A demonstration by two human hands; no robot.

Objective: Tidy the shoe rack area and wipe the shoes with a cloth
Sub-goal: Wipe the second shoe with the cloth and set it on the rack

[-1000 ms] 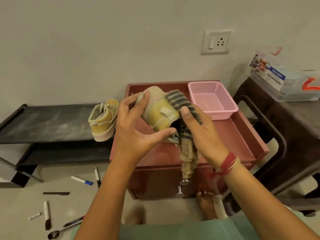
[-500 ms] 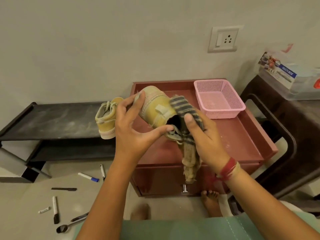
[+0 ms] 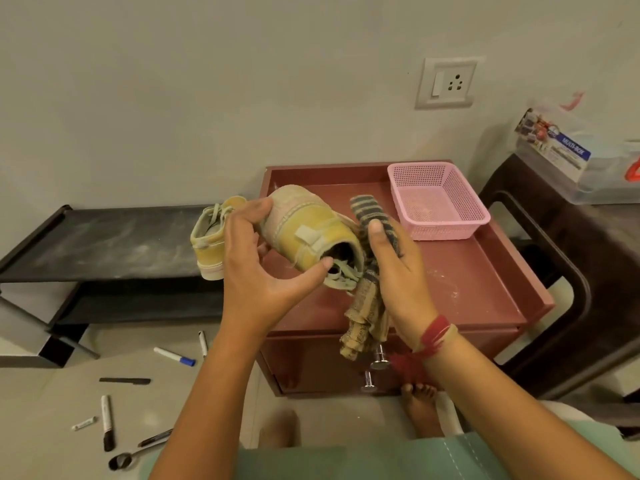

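A dusty yellow canvas shoe with pale straps (image 3: 311, 233) sits tilted in the left hand (image 3: 263, 271), toe up and away, loose straps spilling from its opening. A dark-and-beige striped cloth (image 3: 369, 282) hangs from the right hand (image 3: 398, 271), right against its heel. The matching yellow shoe (image 3: 207, 244) stands at the right end of the dusty black shoe rack (image 3: 104, 244).

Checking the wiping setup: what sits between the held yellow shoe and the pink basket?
The striped cloth, held by the right hand, as the head view shows.

Head-worn view, forward and down
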